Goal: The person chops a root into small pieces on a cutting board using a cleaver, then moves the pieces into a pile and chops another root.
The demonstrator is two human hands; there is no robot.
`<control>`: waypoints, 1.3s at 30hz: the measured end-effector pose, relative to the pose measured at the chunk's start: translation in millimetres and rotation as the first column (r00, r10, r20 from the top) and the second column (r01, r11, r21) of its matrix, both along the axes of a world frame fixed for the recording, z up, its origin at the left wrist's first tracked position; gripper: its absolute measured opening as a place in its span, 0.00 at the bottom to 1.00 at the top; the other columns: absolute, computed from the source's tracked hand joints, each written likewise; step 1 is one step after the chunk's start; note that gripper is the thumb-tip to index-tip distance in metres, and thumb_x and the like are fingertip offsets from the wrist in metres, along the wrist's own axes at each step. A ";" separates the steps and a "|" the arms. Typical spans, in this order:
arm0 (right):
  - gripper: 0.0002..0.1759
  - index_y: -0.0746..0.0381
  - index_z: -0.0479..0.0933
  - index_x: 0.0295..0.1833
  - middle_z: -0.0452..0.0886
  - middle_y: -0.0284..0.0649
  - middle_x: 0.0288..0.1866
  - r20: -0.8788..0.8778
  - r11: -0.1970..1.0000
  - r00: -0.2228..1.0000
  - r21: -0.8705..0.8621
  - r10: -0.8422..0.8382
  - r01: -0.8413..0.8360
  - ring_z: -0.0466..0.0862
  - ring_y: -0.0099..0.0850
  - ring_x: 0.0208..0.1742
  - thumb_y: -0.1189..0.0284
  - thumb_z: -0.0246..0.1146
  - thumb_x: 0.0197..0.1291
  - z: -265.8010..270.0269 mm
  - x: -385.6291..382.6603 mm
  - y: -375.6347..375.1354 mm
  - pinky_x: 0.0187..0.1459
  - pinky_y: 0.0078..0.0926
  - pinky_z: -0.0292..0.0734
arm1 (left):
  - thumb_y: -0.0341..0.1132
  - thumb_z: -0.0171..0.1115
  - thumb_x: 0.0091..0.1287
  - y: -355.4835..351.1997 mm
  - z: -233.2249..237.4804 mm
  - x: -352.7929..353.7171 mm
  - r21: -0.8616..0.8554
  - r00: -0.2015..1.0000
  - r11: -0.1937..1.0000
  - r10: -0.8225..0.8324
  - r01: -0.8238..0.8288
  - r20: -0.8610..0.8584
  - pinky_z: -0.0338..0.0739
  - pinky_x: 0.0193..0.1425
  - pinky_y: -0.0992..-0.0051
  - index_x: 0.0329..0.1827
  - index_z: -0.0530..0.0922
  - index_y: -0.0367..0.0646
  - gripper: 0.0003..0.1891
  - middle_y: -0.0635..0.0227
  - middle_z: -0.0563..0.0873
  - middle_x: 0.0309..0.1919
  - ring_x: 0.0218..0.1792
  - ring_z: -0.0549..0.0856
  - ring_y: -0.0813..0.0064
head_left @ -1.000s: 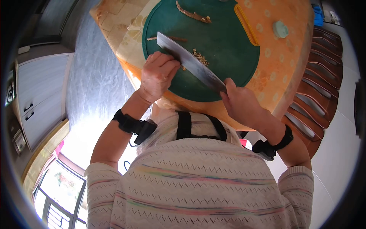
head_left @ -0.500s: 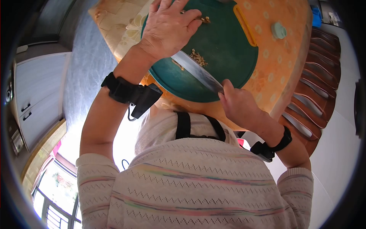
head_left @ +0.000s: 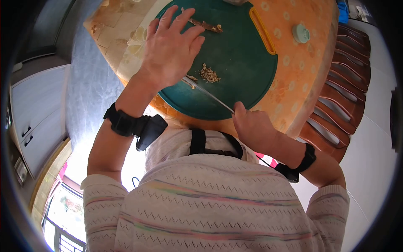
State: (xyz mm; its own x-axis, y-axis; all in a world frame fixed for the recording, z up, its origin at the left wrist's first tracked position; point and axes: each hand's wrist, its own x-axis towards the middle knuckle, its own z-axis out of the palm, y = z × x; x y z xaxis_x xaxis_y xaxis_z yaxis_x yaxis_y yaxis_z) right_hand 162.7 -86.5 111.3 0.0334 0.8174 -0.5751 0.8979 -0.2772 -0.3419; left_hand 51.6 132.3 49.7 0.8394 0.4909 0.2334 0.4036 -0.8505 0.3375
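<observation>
My right hand (head_left: 254,126) is closed on the handle of a knife (head_left: 212,95), near the front edge of a round green cutting board (head_left: 239,63). The blade points up and left, seen nearly edge-on, and its tip end passes by my left hand. Fingers spread, my left hand (head_left: 172,52) is over the board's left side. By its fingertips lies a brown, root-like strip (head_left: 210,27), partly hidden. A small heap of chopped brown bits (head_left: 209,74) sits mid-board, and a few more pieces (head_left: 191,80) lie beside the blade.
The board has a yellow handle (head_left: 263,31) and rests on an orange patterned tablecloth (head_left: 289,71). A pale green lid-like object (head_left: 301,33) stands to the right. Brown slatted chair backs (head_left: 344,84) line the table's right side. Something pale is cut off at the top edge.
My left hand has shifted down and left, its fingers spreading and uncovering more of the brown strip. The knife has turned more edge-on and moved lower left with my right hand.
</observation>
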 end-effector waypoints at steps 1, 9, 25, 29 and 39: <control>0.09 0.66 0.63 0.39 0.78 0.47 0.20 0.003 0.999 1.000 0.032 0.007 -0.007 0.82 0.46 0.23 0.78 0.55 0.53 -6.2 -0.6 -4.5 0.24 0.41 0.76 | 0.41 0.52 0.70 -0.4 1.1 0.3 -0.010 1.000 1.000 0.005 -0.005 0.001 0.57 0.69 0.57 0.53 0.80 0.53 0.13 0.68 0.71 0.66 0.70 0.62 0.59; 0.08 0.66 0.64 0.39 0.79 0.46 0.22 0.024 0.999 0.999 0.032 0.034 -0.035 0.82 0.46 0.25 0.77 0.54 0.55 -1.7 -5.3 -1.5 0.24 0.40 0.76 | 0.42 0.53 0.69 -2.8 -3.2 -3.9 -0.018 1.000 1.000 0.007 -0.007 0.016 0.59 0.68 0.56 0.50 0.81 0.52 0.13 0.67 0.72 0.64 0.68 0.65 0.58; 0.08 0.66 0.63 0.40 0.79 0.48 0.21 0.004 0.993 0.998 0.102 -0.065 0.064 0.82 0.48 0.25 0.76 0.54 0.56 -22.7 -2.4 -9.3 0.26 0.43 0.76 | 0.41 0.53 0.69 -5.1 -5.6 3.9 0.050 0.995 0.998 0.036 -0.041 0.093 0.62 0.66 0.56 0.50 0.80 0.51 0.12 0.66 0.75 0.61 0.66 0.67 0.58; 0.09 0.66 0.63 0.40 0.78 0.50 0.20 -0.050 0.983 0.995 0.158 -0.085 0.091 0.81 0.50 0.26 0.74 0.55 0.60 -26.0 8.2 -8.7 0.27 0.44 0.76 | 0.38 0.58 0.66 -1.6 -5.1 8.7 0.120 0.990 0.993 -0.006 -0.011 0.140 0.65 0.64 0.59 0.50 0.80 0.51 0.11 0.65 0.76 0.58 0.64 0.71 0.58; 0.10 0.66 0.64 0.42 0.78 0.51 0.22 -0.113 0.972 0.990 0.207 -0.087 0.109 0.81 0.51 0.28 0.73 0.56 0.62 -28.0 18.3 -6.7 0.30 0.46 0.76 | 0.23 0.69 0.49 -52.5 -22.8 -64.7 -0.043 0.956 0.998 -0.022 0.036 0.291 0.75 0.40 0.69 0.33 0.82 0.44 0.10 0.68 0.81 0.31 0.36 0.79 0.65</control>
State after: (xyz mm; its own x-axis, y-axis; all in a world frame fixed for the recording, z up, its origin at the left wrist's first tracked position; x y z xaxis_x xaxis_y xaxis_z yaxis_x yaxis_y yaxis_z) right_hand 181.0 -93.2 83.3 0.0696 0.9168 -0.3933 0.8272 -0.2734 -0.4909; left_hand -13.0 79.8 26.9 0.7527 0.4837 0.4466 0.2574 -0.8406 0.4765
